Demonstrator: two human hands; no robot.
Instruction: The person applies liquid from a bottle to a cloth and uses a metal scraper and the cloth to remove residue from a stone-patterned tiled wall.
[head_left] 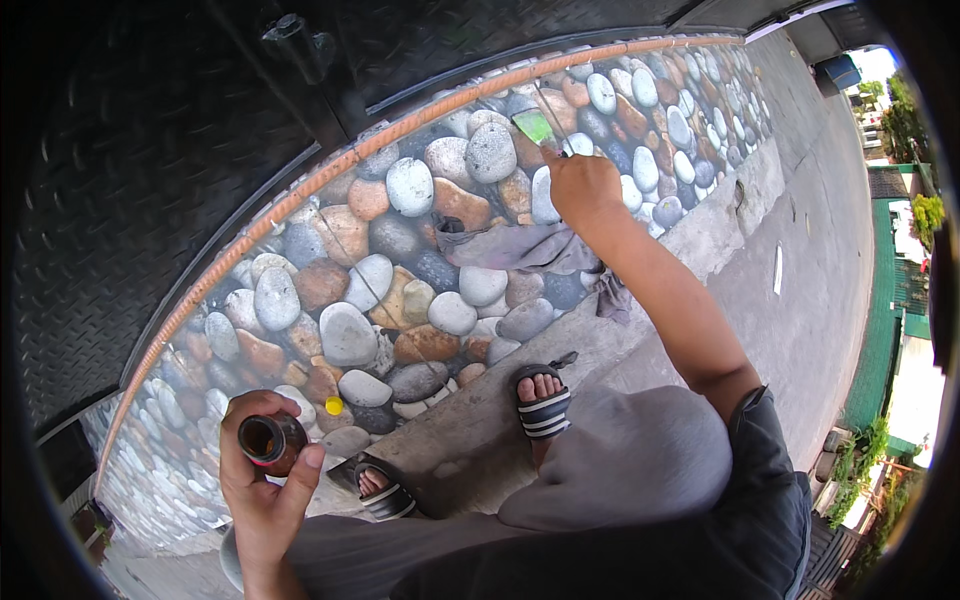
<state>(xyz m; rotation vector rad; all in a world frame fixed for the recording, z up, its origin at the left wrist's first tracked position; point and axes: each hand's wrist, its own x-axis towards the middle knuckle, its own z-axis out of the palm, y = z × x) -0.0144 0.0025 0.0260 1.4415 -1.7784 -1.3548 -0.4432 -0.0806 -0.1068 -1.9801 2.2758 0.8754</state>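
My left hand (pixel 262 490) is closed around a small brown glass bottle (pixel 276 446). The bottle has no cap on and its dark mouth faces up toward me. At the far side, my right hand (pixel 588 192) grips a flat tool with a wide bright green end (pixel 534 126), a brush or a scraper; I cannot tell which. That green end lies over the pebble-covered surface (pixel 490 152). A small round yellow cap (pixel 333 406) rests on the stones just right of the bottle. A crumpled grey cloth (pixel 525 248) is spread on the pebbles below my right hand.
An orange-brown rounded bar (pixel 390 128) edges the pebbles, with black patterned metal panels (pixel 130 200) beyond it. My sandalled feet (pixel 543 402) stand on the concrete ledge (pixel 455 455). Grey pavement (pixel 800 260) stretches to the right.
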